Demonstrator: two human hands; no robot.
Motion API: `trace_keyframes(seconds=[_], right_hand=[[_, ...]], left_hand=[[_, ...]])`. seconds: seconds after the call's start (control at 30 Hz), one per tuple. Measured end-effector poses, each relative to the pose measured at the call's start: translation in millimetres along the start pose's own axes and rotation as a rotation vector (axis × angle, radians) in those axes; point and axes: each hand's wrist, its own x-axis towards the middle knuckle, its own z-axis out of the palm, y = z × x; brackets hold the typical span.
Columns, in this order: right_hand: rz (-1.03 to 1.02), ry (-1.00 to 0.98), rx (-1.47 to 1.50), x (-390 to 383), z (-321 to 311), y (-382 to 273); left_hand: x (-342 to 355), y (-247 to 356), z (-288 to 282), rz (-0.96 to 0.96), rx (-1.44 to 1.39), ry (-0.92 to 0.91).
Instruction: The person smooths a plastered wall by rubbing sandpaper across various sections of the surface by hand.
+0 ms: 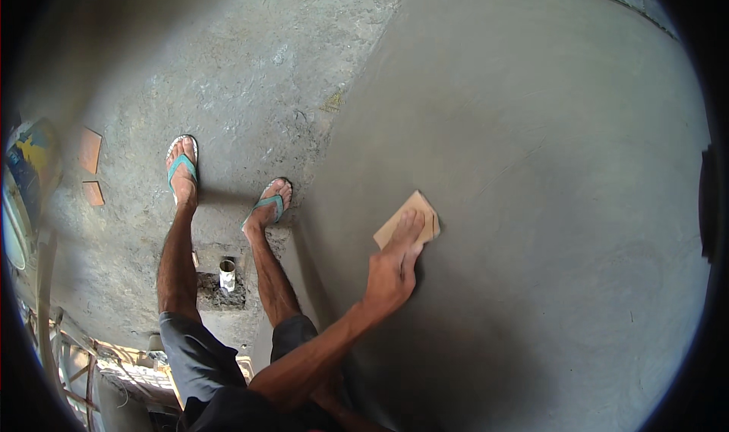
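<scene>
Across my legs my left hand [395,261] reaches out to the right, its fingers closed on a flat tan rectangular pad [396,221]. Whether the pad is foam, wood or something else does not show clearly. It rests against a wide, smooth grey cement surface [516,189], which carries faint curved streaks. Part of my right arm [357,418] shows at the lower edge, beside my thigh. The right hand itself is hidden behind my left forearm.
Rough grey floor [235,75] lies left of the smooth cement, under my sandalled feet. A short upright pipe [227,276] stands in a hole between my legs. Two orange tile pieces [90,151] and a paint-stained bucket [30,158] are at the far left.
</scene>
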Motion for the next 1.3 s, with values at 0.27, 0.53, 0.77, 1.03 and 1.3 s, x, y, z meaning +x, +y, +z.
trace_keyframes(seconds=[0.27, 0.53, 0.77, 1.03, 1.3], right_hand=[[0.056, 0.057, 0.07, 3.3, 18.9, -7.0], [-0.249, 0.201, 0.008, 25.8, 63.0, 63.3], [0.006, 0.126, 0.013, -0.6, 6.3, -11.1], [-0.041, 0.061, 0.014, 13.1, 25.8, 25.4], [-0.003, 0.084, 0.042, 15.5, 3.7, 12.6]], left_hand=[[203.4, -49.8, -15.1, -0.216, 0.063, 0.134], [27.6, -2.1, 3.3, 0.051, -0.037, -0.091], [171.2, -46.3, -0.2, 0.087, 0.256, 0.12], [70.4, 21.7, 16.5, 0.239, -0.046, -0.008], [130.3, 12.4, 23.0, 0.244, 0.137, -0.032]])
